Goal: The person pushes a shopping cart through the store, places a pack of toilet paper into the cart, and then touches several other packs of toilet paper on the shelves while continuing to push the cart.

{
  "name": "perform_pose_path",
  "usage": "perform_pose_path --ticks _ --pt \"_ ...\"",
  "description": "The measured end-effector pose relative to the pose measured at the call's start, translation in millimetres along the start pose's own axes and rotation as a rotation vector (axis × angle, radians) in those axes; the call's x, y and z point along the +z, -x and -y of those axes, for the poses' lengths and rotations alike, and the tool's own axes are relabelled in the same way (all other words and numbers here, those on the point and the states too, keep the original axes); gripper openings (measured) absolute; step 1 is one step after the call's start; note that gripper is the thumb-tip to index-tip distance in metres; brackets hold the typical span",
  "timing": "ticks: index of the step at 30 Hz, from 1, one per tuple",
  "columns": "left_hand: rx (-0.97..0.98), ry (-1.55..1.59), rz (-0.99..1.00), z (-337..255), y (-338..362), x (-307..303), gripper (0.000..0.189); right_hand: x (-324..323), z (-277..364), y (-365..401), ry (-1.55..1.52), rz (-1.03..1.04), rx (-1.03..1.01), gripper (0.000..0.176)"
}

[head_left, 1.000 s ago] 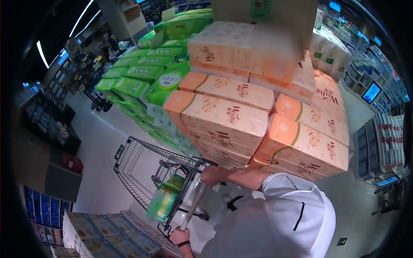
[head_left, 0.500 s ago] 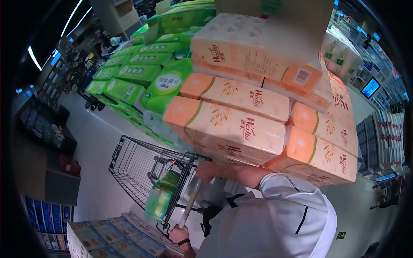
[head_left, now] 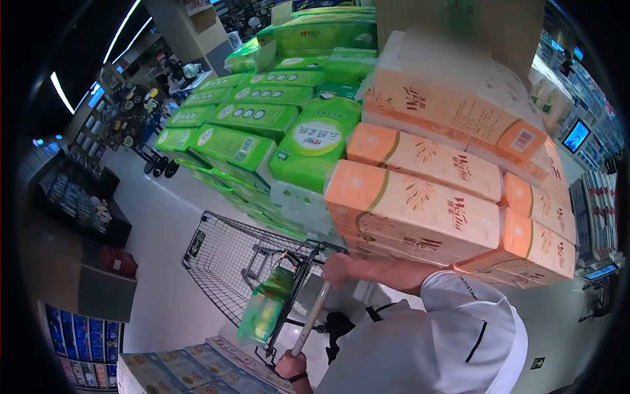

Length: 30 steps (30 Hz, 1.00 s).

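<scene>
The shopping cart (head_left: pixel 220 262) is a dark wire basket reaching out to the left, with its pale handle bar (head_left: pixel 311 318) running between my hands. My right hand (head_left: pixel 337 270) is closed around the upper end of the bar, close to the stacked tissue packs. Lower down, my left hand (head_left: pixel 291 365), with a dark band at the wrist, is wrapped round the other end. A green see-through plastic bag (head_left: pixel 266 308) sits at the handle end of the cart; yellowish-green things show dimly inside it. The rest of the basket shows bare wire.
Orange WeiJia tissue packs (head_left: pixel 413 207) are piled beside my right arm. Green tissue packs (head_left: pixel 246 148) form a stack farther ahead. Printed boxes (head_left: pixel 177 368) stand near my left hand. A shelf of blue packages (head_left: pixel 85 335) and a dark counter (head_left: pixel 79 197) line the left side.
The tissue stacks, the cart and both hands appear shifted to the right and slightly down in view. Both hands have kept their grip on the handle bar.
</scene>
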State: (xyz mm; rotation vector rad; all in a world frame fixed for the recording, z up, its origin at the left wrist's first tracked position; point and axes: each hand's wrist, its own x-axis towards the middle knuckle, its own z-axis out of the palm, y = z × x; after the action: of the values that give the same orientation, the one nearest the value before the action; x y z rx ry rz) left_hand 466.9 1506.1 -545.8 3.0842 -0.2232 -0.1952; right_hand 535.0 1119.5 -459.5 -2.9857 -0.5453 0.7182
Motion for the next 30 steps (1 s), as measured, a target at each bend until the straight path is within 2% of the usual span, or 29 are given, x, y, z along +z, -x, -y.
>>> perform_pose_path --ticks 4,8,19,27,30 --pt "0.010 0.009 0.002 28 -41 -1 0.018 -21 4 -40 -0.045 0.049 0.063 0.029" --pt "0.040 -0.016 0.004 57 -87 -14 0.019 -25 6 -91 -0.083 -0.110 0.061 0.029" --pt "0.061 0.026 0.053 160 -205 -45 0.022 -65 52 -212 -0.045 -0.140 0.103 0.029" --pt "0.092 0.002 0.064 227 -250 -59 0.023 -80 95 -262 -0.068 -0.087 0.134 0.033" --pt "0.082 0.035 0.060 233 -266 -51 0.023 -90 94 -277 -0.044 -0.075 0.139 0.034"
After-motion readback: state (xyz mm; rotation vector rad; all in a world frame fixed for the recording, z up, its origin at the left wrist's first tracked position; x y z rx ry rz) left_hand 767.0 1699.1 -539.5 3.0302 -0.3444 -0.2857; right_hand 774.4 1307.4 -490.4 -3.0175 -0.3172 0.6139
